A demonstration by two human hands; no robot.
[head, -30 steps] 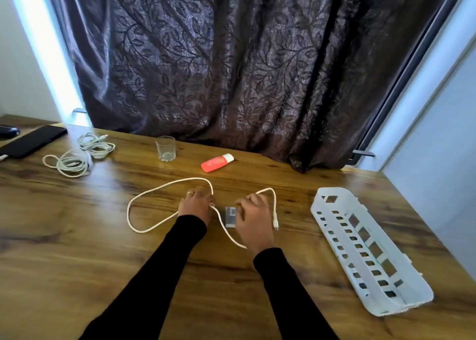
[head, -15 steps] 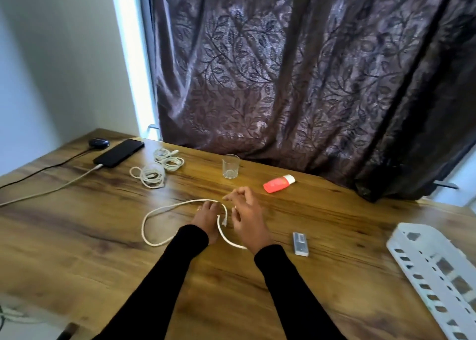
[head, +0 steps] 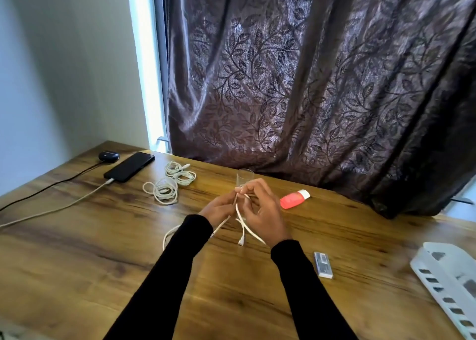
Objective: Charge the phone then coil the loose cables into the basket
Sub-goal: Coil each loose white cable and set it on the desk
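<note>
The white cable (head: pixel 240 217) is pinched near its top by the left hand (head: pixel 219 208) and right hand (head: pixel 262 212), fingers curled round it, raised above the worktop (head: pixel 77 249) so loops can be formed. The phone (head: pixel 128 166) is plugged in; the basket (head: pixel 448 275) is kept well apart.

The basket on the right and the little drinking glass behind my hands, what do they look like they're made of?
Basket: looks like white moulded plastic with a matte finish, judging by its uniform colour and punched rectangular slots.
Drinking glass: probably clear glass, possibly clear plastic; the curtain and table show straight through it.
</note>
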